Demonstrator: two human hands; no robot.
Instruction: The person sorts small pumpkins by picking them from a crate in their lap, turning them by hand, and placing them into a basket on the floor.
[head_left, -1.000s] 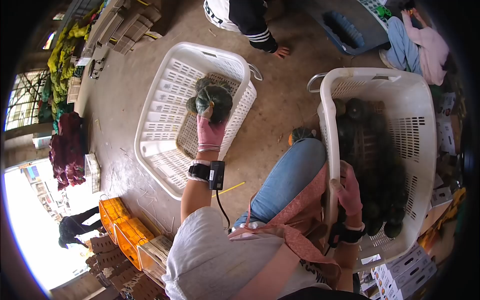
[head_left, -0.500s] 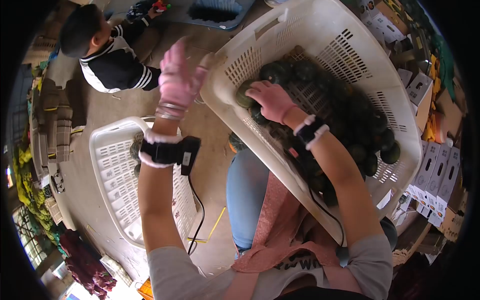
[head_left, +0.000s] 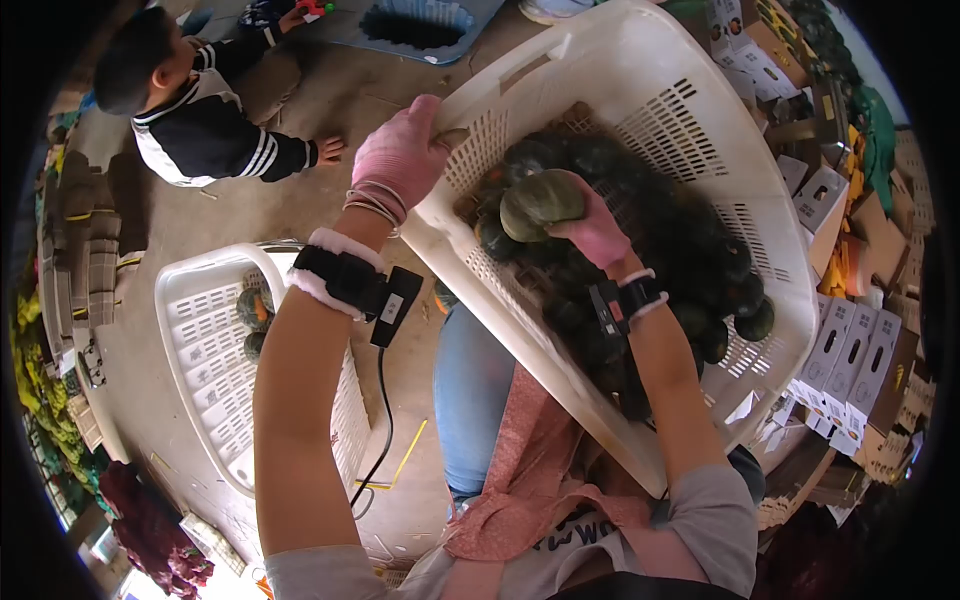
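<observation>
My right hand (head_left: 597, 228), in a pink glove, grips a round green pumpkin (head_left: 540, 207) above the other pumpkins in the large white slotted basket (head_left: 590, 45). Several dark green pumpkins (head_left: 735, 260) lie piled below it. Beside the basket's left rim is my left hand (head_left: 402, 155), also gloved in pink. Its thumb and fingers are apart and hold nothing, with the thumb tip over the basket's slotted wall; some fingers are hidden behind the hand. Both wrists wear black straps, and a cable hangs from the left one.
A second white basket (head_left: 205, 375) stands on the floor at left with a few pumpkins (head_left: 254, 310) in it. Another person (head_left: 205, 110) crouches at upper left, near a blue tub (head_left: 470, 30). Printed cartons (head_left: 850, 350) are stacked at right.
My right hand has lifted a pumpkin from the pile and moved slightly right. My left hand has come down and right to the basket rim. The other person's hand now shows.
</observation>
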